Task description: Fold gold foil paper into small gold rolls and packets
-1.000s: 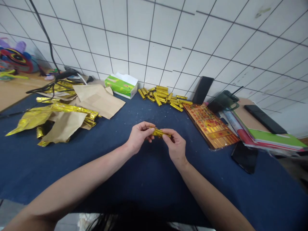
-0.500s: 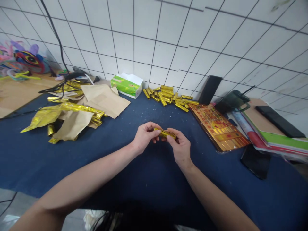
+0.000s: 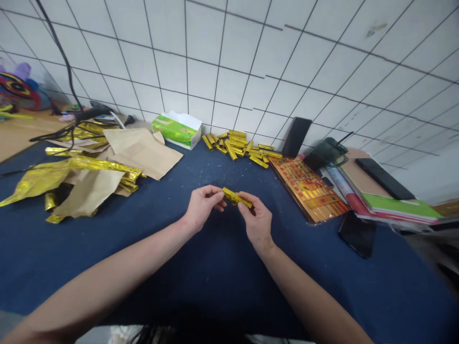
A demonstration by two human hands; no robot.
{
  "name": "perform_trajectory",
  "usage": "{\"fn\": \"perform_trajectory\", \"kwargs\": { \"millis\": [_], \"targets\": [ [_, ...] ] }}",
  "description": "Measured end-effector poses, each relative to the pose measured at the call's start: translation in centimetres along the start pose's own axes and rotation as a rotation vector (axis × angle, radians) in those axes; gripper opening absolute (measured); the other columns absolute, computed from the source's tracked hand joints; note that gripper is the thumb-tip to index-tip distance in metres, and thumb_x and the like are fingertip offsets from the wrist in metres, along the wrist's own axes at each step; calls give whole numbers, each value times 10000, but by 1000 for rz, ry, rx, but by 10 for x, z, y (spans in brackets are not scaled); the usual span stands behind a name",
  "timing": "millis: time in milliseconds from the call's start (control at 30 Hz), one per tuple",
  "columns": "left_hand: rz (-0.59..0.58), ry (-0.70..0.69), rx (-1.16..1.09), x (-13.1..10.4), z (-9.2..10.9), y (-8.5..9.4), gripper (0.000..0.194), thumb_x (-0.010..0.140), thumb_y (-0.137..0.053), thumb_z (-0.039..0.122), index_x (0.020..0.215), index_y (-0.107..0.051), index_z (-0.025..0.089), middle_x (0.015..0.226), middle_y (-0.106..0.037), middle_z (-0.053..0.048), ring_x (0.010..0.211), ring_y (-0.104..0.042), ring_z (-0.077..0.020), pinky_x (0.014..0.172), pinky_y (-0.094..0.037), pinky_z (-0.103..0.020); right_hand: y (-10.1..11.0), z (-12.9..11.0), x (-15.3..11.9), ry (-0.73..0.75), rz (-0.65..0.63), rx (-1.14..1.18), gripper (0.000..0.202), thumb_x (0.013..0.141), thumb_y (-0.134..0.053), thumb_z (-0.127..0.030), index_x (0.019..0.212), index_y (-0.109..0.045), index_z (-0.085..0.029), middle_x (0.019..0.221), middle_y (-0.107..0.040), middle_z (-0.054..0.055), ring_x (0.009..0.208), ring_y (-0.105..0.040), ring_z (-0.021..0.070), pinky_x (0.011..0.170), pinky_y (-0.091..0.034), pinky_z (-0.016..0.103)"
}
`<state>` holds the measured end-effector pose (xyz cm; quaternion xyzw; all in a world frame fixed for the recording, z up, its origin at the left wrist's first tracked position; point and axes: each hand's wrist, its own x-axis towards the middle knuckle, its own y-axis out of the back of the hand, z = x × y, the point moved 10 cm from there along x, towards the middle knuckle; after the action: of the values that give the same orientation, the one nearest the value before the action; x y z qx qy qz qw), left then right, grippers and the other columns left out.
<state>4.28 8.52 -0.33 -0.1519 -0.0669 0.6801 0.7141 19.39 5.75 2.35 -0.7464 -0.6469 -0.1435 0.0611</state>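
Note:
A small gold foil paper roll [image 3: 233, 196] is held up between my two hands, above the dark blue cloth. My right hand [image 3: 258, 222] pinches its right end between thumb and fingers. At the other end my left hand [image 3: 202, 208] has its thumb and fingertips closed at the tip of the roll; how firmly they grip cannot be made out. Beyond the hands, near the wall, lies a loose pile of similar gold rolls [image 3: 236, 143].
Left on the cloth are gold foil sheets [image 3: 43, 179], brown paper pieces [image 3: 143, 152] and black cables [image 3: 71, 125]. A green tissue pack [image 3: 177, 130] stands by the wall. Rightward are an orange-gold packet [image 3: 309, 188], a dark mug [image 3: 326, 152], a phone [image 3: 357, 234] and stacked books [image 3: 398, 205].
The view has swung to the right. My left thumb has drawn back toward the roll's left end, so more of the roll shows. My right hand keeps its pinch.

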Motion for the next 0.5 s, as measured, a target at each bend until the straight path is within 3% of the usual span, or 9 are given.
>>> {"fn": "perform_trajectory", "kwargs": {
  "millis": [300,433,500],
  "targets": [
    [8,10,-28,0,-1,1,151,647,-641,217,688,-534,119,566,-611,1,493,-584,-96,487,-479,-204,-18,-20,-6,198,-170,-101,337,779,-522,-137,1049,-632,-306,1083,-634,13,1016,-574,168,945,-412,373],
    [-3,23,5,1,-1,2,125,634,-629,190,658,-526,123,527,-585,14,458,-555,-81,443,-452,-180,-23,-20,-8,196,-228,-102,292,781,-528,-170,1022,-643,-288,1102,-617,23,1026,-563,177,931,-421,365],
    [-64,74,37,3,-3,-2,111,630,-622,177,646,-525,124,503,-573,19,435,-538,-74,419,-435,-168,-20,-14,-6,133,-213,-87,259,786,-534,-213,1013,-641,-278,1030,-632,23,911,-595,163,833,-472,331]
  ]
}}
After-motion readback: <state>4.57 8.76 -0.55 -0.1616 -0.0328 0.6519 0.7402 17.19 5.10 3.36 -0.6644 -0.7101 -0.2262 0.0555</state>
